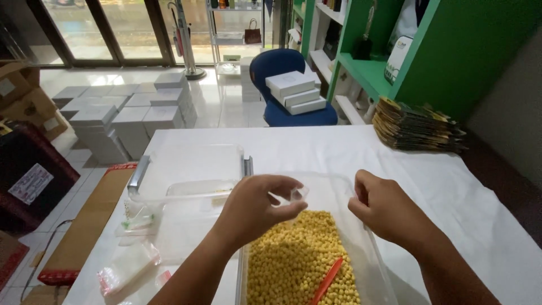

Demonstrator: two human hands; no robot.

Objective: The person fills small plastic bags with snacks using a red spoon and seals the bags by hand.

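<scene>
Yellow pellets, small and round [302, 257], fill most of the clear plastic tub [372, 254] set at the near edge of the white-covered surface [451, 186]. An orange-red plastic scoop [327, 279] lies half sunk in them, untouched.

Left hand [254, 209]: fingers pinched on a small clear plastic bag [294, 195], held just above the pellets at the far end of the tub. Right hand [384, 209]: curled narrow, fingertips drawn in toward the bag's other side; I cannot tell whether it grips the film or only closes near it.

Progress, as I judge it: the bag looks empty, or nearly so, mouth being worked open between my two hands. No pellets visible inside it. So this bag is at its opening stage; filling and closing are left. The tub is well stocked, so a good deal of stock remains unbagged.

Look of the bag: thin, transparent, glossy, hard to make out against the tub wall; only its glinting edges show.

Around: a second clear lidded container with grey clasps [192, 175] sits just beyond and left of the tub, mostly empty as far as I see. Loose clear bags with red strips [127, 268] lie at the left edge of the surface. A stack of dark flat pouches [415, 124] rests at the far right. White boxes [296, 93] are piled on a blue chair [282, 113] beyond.
</scene>
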